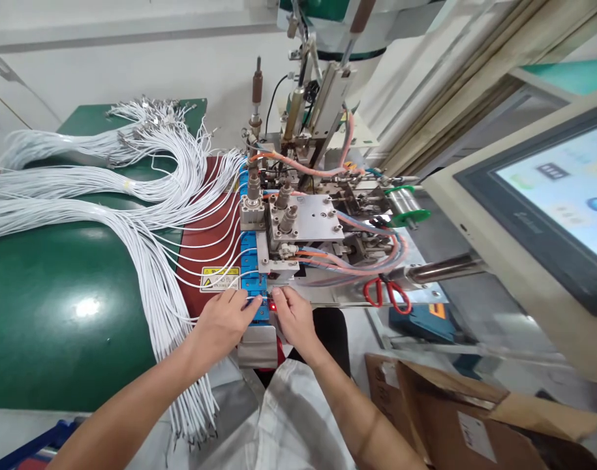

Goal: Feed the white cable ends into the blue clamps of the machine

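Observation:
My left hand (226,314) is closed on a white cable at the front end of the blue fixture strip (248,245). Its fingertips press close to the blue blocks. Just to the right, my right hand (294,317) pinches the end of the same cable beside a small red light (273,306); the tip is hidden by the fingers. Several white cables (214,228) run from the strip across a dark red plate (195,261) into a thick bundle (144,267) on the left. Behind my hands stands a metal machine (308,219) with cylinders and orange tubes.
A green table (58,313) carries more cable bundles. Red-handled scissors (387,295) lie at the machine's edge, near a spool of wire (403,203) with green flanges. A touchscreen (567,189) stands at right, above an open cardboard box (455,418). A yellow warning label (220,279) is on the plate.

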### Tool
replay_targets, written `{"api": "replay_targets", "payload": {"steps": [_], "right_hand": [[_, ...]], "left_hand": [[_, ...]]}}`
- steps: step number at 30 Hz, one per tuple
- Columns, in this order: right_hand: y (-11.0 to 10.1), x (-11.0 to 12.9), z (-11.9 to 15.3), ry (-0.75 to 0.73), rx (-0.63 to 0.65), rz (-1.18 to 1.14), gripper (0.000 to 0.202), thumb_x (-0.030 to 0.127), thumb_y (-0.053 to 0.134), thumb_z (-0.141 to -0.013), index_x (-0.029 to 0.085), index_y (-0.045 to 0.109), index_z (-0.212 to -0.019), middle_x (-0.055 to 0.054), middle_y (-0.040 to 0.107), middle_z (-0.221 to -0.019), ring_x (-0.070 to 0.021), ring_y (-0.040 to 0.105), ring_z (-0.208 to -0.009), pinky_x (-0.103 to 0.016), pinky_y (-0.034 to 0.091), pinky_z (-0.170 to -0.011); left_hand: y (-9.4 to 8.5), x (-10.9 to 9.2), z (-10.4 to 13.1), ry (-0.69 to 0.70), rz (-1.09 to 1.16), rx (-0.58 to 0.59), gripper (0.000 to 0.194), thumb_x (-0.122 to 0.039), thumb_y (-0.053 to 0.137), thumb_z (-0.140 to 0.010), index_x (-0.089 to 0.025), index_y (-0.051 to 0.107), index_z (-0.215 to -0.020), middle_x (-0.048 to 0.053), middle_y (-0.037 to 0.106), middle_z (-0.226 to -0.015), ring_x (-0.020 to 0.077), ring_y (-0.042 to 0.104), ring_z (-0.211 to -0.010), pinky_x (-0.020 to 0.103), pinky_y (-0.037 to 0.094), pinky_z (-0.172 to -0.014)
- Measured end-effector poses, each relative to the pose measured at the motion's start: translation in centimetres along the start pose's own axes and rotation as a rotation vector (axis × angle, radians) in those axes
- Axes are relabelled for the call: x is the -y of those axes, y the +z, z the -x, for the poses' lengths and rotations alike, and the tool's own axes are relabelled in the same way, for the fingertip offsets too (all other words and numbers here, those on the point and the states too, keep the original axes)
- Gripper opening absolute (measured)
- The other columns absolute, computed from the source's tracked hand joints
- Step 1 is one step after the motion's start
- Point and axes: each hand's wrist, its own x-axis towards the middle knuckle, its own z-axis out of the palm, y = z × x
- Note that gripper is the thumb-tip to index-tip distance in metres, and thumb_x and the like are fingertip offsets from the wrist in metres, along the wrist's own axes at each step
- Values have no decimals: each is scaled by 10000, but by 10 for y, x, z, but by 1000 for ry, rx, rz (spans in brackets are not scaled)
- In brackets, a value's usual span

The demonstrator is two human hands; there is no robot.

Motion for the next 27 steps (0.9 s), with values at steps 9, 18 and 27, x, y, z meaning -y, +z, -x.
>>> {"api": "replay_targets", "payload": {"steps": [9, 18, 27], "right_hand": [[6, 3, -2, -32, -22, 32, 361, 367, 353, -868, 208, 317, -546, 43, 369, -521, -111, 372, -508, -227, 290, -503], [-19, 3, -1, 52, -177, -251, 375, 439, 377, -855, 181, 458, -596, 27, 444, -542, -115, 424, -543, -231, 346, -542], [-33, 2, 11, 35, -149, -318, 373, 413, 409, -854, 174, 485, -579, 22, 466, -534, -107, 433, -525, -220, 355, -522]], "left_hand": [[-3, 1, 0, -25, 152, 68, 332, -95, 367, -870, -120, 490, -1178, 89, 586, -921, 199, 499, -819, 332, 469, -763], [-10, 20, 22, 45, 289, -104, 327, -75, 341, -877, -111, 497, -1162, 115, 545, -1146, 198, 475, -1075, 353, 408, -917], [-34, 2, 65, 206, 17, 428, 110, -68, 579, -723, -150, 588, -650, 54, 549, -737, 204, 483, -764, 388, 350, -795]]}}
